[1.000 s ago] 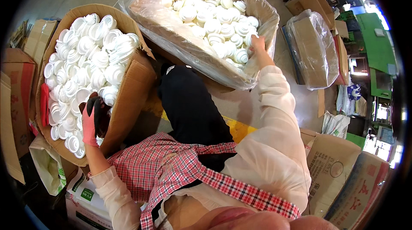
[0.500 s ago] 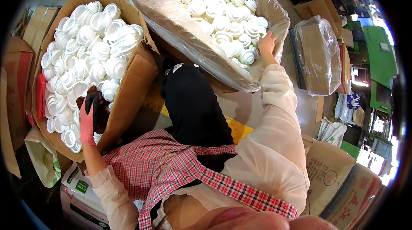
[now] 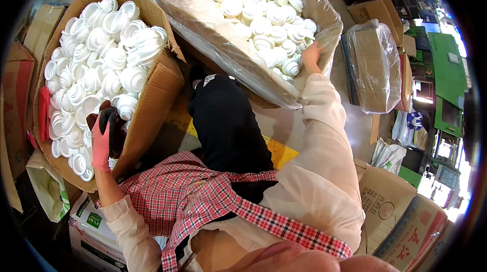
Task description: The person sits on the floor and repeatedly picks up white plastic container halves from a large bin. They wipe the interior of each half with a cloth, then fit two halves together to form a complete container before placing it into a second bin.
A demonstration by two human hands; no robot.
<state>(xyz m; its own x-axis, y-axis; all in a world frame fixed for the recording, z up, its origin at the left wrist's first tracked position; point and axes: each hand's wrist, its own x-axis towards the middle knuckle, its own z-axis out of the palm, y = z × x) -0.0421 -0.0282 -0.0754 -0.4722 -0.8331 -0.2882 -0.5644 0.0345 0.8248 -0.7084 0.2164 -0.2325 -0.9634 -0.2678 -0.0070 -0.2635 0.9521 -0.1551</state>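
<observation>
My left hand (image 3: 104, 137) wears a pink glove with dark fingers and rests at the near right side of a cardboard box (image 3: 161, 89). That box is heaped with white ribbed plastic caps (image 3: 96, 77). The gloved fingers curl around something dark brown that I cannot make out. My bare right hand (image 3: 311, 57) reaches inside the right wall of a second, plastic-lined box (image 3: 203, 33). Its stretched fingers are beside cream-white ribbed caps (image 3: 269, 23), and the fingertips are partly hidden. No cap shows clearly in that hand.
A red strip (image 3: 44, 113) lies along the left box's inner wall. Plastic-covered cartons (image 3: 375, 66) stand right of the lined box. Printed cartons (image 3: 388, 203) are at lower right, with a white bag (image 3: 48, 186) at lower left. Green machinery (image 3: 446, 69) stands at far right.
My right hand has shifted slightly left and down along the lined box's right wall. My left hand stays at its box; the whole view has shifted a little.
</observation>
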